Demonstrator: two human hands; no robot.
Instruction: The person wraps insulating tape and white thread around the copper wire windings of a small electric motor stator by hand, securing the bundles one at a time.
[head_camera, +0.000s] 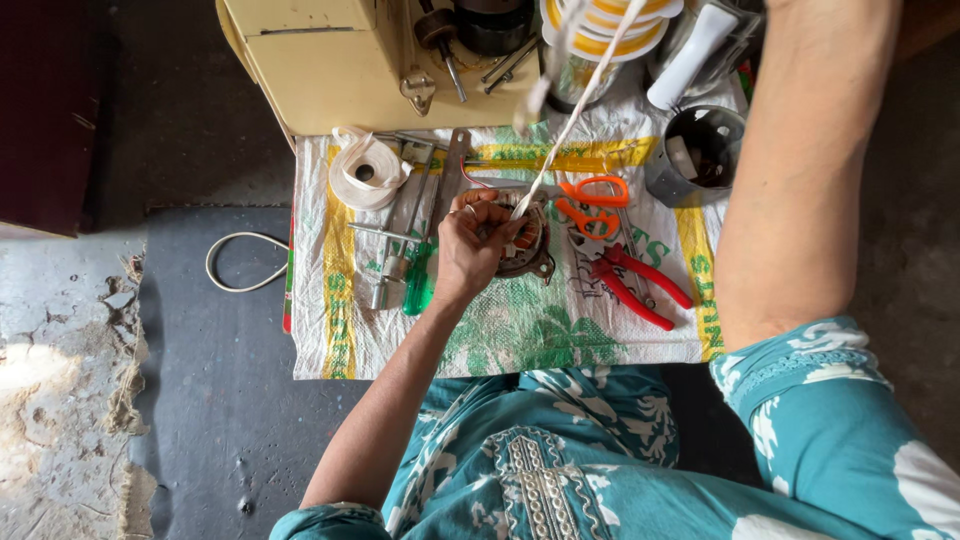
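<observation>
My left hand has its fingers curled on the wound coil beside the orange scissors, white tape drawn taut upward, binding seemingly unfinished; right hand's fingers unseen.

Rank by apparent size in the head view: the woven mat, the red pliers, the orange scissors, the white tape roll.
1. Woven mat, by far the largest.
2. Red pliers.
3. Orange scissors and white tape roll look about alike; no ranking between them.
</observation>
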